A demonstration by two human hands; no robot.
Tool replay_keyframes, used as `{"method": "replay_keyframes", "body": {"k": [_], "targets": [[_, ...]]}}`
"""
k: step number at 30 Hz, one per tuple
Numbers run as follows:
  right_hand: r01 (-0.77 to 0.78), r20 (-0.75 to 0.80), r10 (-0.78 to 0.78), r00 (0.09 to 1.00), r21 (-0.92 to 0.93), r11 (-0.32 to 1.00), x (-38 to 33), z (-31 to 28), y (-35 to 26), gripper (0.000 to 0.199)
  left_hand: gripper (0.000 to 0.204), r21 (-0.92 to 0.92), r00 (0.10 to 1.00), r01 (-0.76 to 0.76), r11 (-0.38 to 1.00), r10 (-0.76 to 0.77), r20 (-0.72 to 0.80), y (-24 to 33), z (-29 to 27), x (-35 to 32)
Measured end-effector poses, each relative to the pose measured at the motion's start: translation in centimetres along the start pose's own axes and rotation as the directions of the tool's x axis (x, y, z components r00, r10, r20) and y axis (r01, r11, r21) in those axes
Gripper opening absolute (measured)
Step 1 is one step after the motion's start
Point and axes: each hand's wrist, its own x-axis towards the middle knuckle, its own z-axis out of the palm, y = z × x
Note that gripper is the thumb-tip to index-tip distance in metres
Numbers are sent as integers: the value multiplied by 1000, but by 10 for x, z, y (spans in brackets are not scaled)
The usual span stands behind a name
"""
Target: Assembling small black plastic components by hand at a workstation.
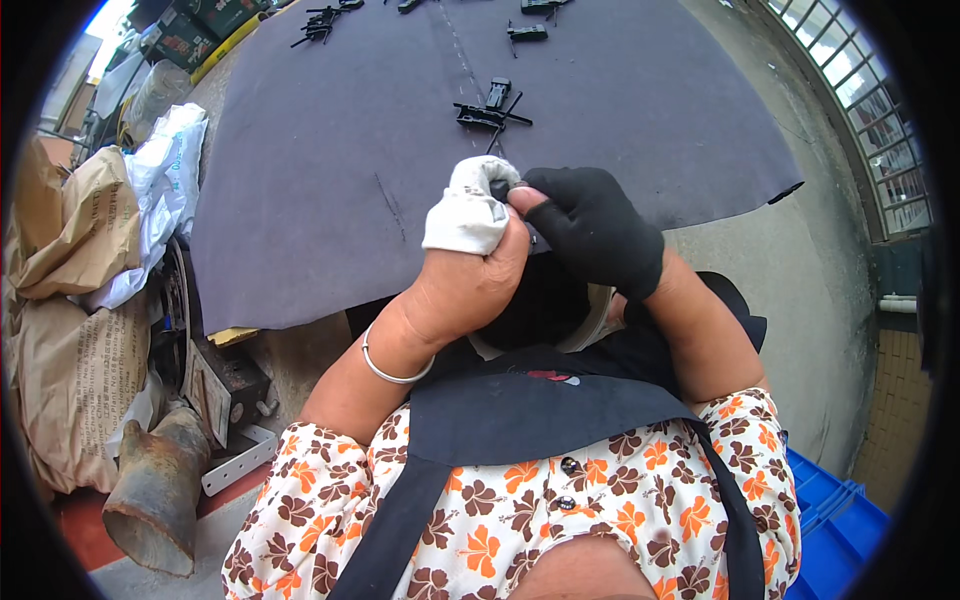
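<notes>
My left hand (472,245), with a white cloth glove over its fingers, is closed on a small dark piece (499,188) above the near edge of the table. My right hand (598,228), in a black glove with a bare thumb tip, pinches the same piece from the other side. Most of the piece is hidden by the fingers, so its kind does not show. Just beyond my hands lie thin black plastic parts (482,116) with long prongs, beside a small black block-shaped part (498,93).
A grey-purple sheet (320,190) covers the table. More black parts (528,34) lie toward its far side, with others (318,24) at the far left. Brown paper sacks (80,370) and a rusty metal pipe (158,490) stand left; a blue crate (830,510) sits lower right.
</notes>
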Motion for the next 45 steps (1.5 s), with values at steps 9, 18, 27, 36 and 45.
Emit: {"method": "replay_keyframes", "body": {"k": [9, 18, 27, 36, 45], "targets": [[95, -67, -123, 990, -323, 942, 36, -26, 31, 19, 26, 338, 923, 21, 941, -148, 355, 32, -41, -8], [152, 35, -176, 984, -684, 714, 56, -24, 50, 17, 16, 295, 989, 145, 944, -127, -80, 6, -33, 4], [458, 186, -435, 881, -564, 687, 19, -8, 7, 7, 25, 320, 984, 178, 930, -170, -52, -11, -21, 19], [-22, -123, 29, 992, 62, 998, 18, 2, -1, 9, 19, -171, 1000, 6, 985, -6, -2, -5, -18, 10], [-143, 34, 143, 989, -18, 990, 17, -2, -6, 19, 25, 183, 995, -48, 982, 62, -74, -5, -14, 8]]}}
